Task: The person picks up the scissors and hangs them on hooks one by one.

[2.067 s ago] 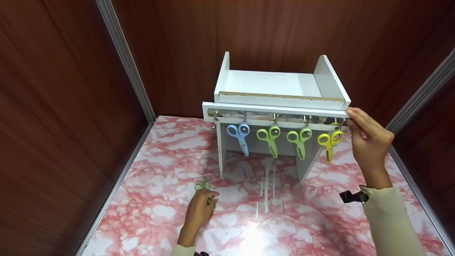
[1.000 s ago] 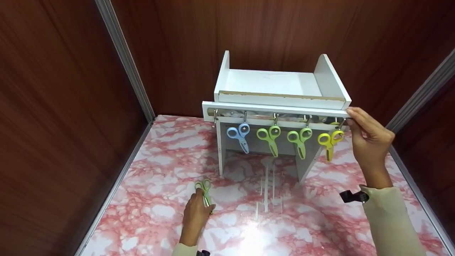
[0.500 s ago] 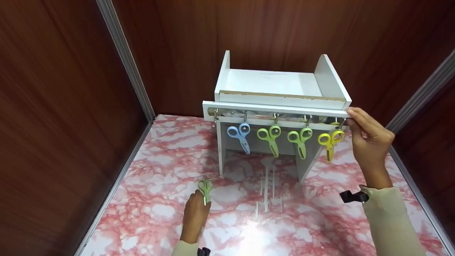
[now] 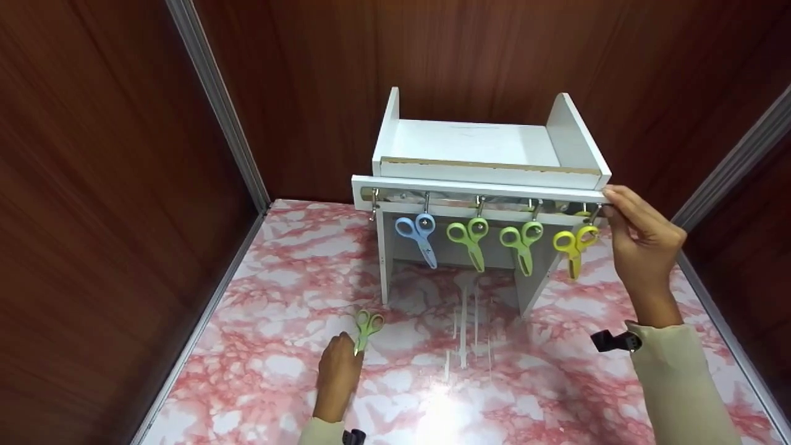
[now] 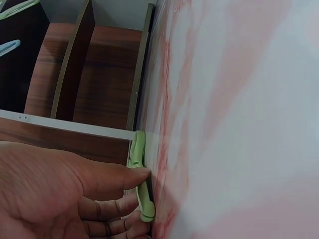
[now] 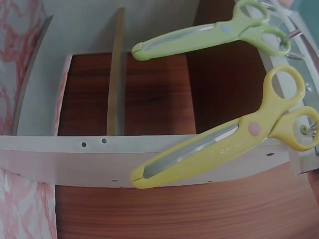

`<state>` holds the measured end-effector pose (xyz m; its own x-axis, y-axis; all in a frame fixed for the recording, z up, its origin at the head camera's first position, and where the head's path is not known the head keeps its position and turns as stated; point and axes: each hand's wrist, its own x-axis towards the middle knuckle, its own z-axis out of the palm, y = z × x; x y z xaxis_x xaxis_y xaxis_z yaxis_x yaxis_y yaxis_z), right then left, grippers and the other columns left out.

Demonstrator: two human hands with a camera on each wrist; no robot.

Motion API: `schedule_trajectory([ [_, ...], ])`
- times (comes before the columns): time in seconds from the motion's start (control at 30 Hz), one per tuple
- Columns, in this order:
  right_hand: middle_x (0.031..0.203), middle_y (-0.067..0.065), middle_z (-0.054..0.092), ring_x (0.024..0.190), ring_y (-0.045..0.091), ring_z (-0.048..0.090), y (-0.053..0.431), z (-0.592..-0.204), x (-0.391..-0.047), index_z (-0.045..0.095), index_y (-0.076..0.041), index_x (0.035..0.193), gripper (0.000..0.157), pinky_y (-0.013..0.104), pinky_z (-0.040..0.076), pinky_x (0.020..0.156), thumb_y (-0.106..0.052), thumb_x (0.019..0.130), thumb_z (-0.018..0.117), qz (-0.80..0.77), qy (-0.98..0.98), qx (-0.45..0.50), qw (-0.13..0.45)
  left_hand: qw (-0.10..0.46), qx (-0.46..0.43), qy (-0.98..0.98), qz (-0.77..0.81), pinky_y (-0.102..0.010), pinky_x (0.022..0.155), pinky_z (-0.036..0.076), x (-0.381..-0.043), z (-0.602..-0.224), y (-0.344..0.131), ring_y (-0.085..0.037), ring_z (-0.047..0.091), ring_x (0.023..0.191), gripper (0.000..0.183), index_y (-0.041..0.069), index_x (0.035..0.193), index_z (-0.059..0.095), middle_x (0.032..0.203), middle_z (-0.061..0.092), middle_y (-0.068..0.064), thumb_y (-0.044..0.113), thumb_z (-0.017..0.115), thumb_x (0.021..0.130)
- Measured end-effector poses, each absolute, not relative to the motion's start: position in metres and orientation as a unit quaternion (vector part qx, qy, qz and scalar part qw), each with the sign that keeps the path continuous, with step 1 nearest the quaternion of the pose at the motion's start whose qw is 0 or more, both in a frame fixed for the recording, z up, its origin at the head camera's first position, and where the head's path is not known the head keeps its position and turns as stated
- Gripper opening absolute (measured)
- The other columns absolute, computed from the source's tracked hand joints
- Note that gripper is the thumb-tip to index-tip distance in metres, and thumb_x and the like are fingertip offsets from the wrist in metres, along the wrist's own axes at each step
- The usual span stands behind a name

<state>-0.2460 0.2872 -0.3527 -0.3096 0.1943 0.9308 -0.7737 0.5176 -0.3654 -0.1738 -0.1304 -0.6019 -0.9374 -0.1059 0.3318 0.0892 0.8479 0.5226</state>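
Observation:
My left hand (image 4: 338,374) pinches a pair of light green scissors (image 4: 367,326) by the blade end, low at the marbled tabletop, its handle loops pointing away from me. In the left wrist view the thumb presses on the green scissors (image 5: 140,174) and the fingers curl beneath. My right hand (image 4: 646,238) grips the right end of the white hook rail (image 4: 482,187). From its hooks hang blue scissors (image 4: 419,238), two green scissors (image 4: 471,242) and yellow scissors (image 4: 575,247). The leftmost hook (image 4: 374,201) carries nothing. The right wrist view shows the yellow scissors (image 6: 219,144) close up.
Behind the rail stands a white shelf unit (image 4: 469,145) with raised side panels and legs on the pink-and-white tabletop (image 4: 278,371). Dark wood panels (image 4: 309,74) with metal edge strips enclose the left, back and right. Pale streaks (image 4: 463,327) mark the tabletop in front of the shelf.
My left hand has closed its fingers on the green scissors' blade end and drawn back slightly, and the scissors have turned and shifted right. My right hand stays on the rail.

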Motion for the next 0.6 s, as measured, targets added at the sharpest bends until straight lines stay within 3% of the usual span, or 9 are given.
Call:
schedule_trajectory([
  [0.37, 0.106, 0.021, 0.075, 0.100, 0.028, 0.072, 0.2863, -0.3518, -0.2446, 0.077, 0.008, 0.100, 0.025, 0.017, 0.057, 0.085, 0.023, 0.081, 0.071, 0.442, -0.677, 0.213, 0.549, 0.153, 0.020, -0.941, -0.302, -0.049, 0.062, 0.051, -0.1762, -0.6003, -0.1324, -0.034, 0.059, 0.068, 0.031, 0.006, 0.073, 0.051, 0.070, 0.051, -0.009, 0.003, 0.082, 0.076],
  [0.6, 0.106, 0.023, 0.074, 0.100, 0.026, 0.072, 0.2866, -0.3528, -0.2457, 0.078, 0.007, 0.100, 0.026, 0.013, 0.054, 0.079, 0.023, 0.081, 0.071, 0.440, -0.679, 0.213, 0.548, 0.107, 0.037, -0.933, -0.340, -0.039, 0.053, 0.044, -0.1791, -0.5980, -0.1367, -0.022, 0.050, 0.061, 0.034, 0.009, 0.068, 0.049, 0.064, 0.048, -0.003, 0.004, 0.082, 0.077],
])
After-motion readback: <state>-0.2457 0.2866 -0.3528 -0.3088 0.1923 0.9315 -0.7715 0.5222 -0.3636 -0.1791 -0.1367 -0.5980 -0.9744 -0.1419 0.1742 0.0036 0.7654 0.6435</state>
